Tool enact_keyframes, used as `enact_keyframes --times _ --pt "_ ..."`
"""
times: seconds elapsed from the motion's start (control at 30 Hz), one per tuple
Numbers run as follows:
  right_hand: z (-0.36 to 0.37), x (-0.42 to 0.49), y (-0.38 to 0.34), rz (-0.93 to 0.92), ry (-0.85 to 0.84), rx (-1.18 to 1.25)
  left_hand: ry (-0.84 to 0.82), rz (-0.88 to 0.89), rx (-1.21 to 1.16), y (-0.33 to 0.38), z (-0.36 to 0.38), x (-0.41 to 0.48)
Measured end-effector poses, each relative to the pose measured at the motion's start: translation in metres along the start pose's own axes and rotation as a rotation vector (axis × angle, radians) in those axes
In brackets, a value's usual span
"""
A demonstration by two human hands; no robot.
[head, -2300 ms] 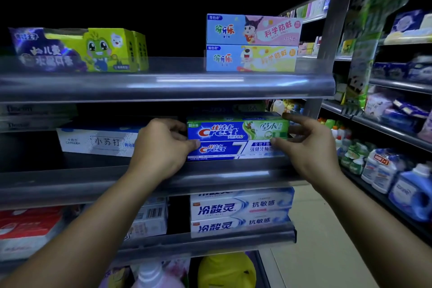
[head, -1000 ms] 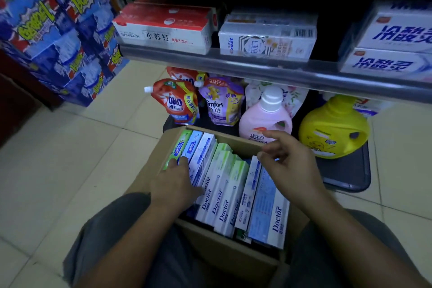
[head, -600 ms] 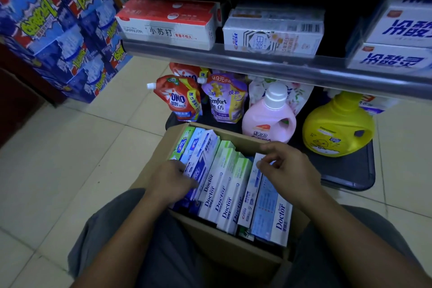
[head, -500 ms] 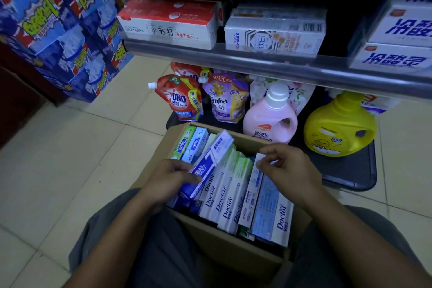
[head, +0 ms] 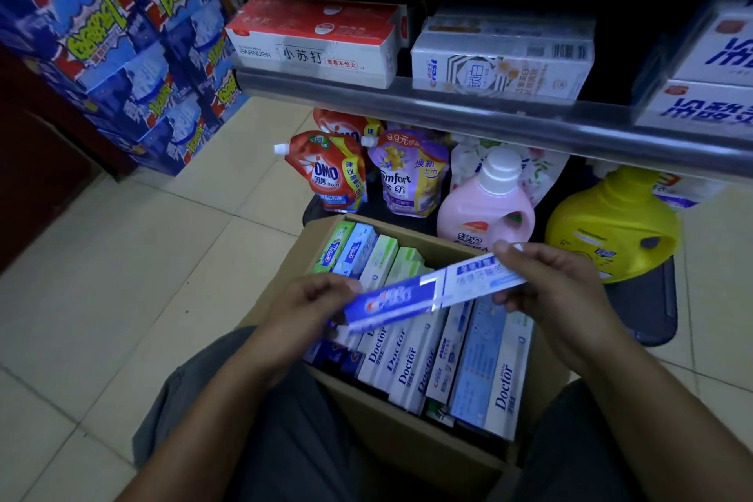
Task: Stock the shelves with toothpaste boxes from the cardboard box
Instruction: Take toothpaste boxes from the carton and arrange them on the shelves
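An open cardboard box (head: 411,440) sits on the floor between my knees, packed with several toothpaste boxes (head: 411,359) standing on edge. Above it I hold a blue and white Crest toothpaste box (head: 423,293) lengthwise and tilted. My left hand (head: 313,302) grips its lower left end. My right hand (head: 550,285) pinches its upper right end. A grey shelf (head: 468,110) above carries a red and white toothpaste box (head: 318,41), a white Crest box (head: 501,61) and white boxes with blue lettering (head: 709,81).
On a dark floor tray (head: 648,298) under the shelf stand a red OMO pouch (head: 330,175), a purple Comfort pouch (head: 411,175), a pink bottle (head: 485,204) and a yellow jug (head: 611,224). Blue cartons (head: 122,41) are stacked at the left. Tiled floor lies to the left.
My view dropped from the upper shelf to the cardboard box. My left hand pulled the blue Crest box out of the row, and my right hand came over and took its other end.
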State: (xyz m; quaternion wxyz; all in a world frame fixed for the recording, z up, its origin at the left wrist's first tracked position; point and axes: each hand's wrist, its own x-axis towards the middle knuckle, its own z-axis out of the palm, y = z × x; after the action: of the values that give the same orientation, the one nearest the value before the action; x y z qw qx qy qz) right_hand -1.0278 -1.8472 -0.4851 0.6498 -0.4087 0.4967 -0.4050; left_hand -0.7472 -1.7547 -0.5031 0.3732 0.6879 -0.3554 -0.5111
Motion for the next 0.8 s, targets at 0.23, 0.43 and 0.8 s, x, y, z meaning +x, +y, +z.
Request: enact_keyframes --times 0.23,0.43,0.8 --pt "-0.005 -0.003 -0.017 -0.045 0.211 0.129 0.313 -0.031 1.055 -0.014 -0.008 0.027" --pt "-0.006 -0.004 -0.017 -0.049 0.212 0.132 0.258 0.154 1.411 -0.033 0.028 0.026" --pt "-0.003 -0.003 -0.019 -0.062 0.214 0.145 0.089 0.154 1.701 -0.057 0.049 0.035"
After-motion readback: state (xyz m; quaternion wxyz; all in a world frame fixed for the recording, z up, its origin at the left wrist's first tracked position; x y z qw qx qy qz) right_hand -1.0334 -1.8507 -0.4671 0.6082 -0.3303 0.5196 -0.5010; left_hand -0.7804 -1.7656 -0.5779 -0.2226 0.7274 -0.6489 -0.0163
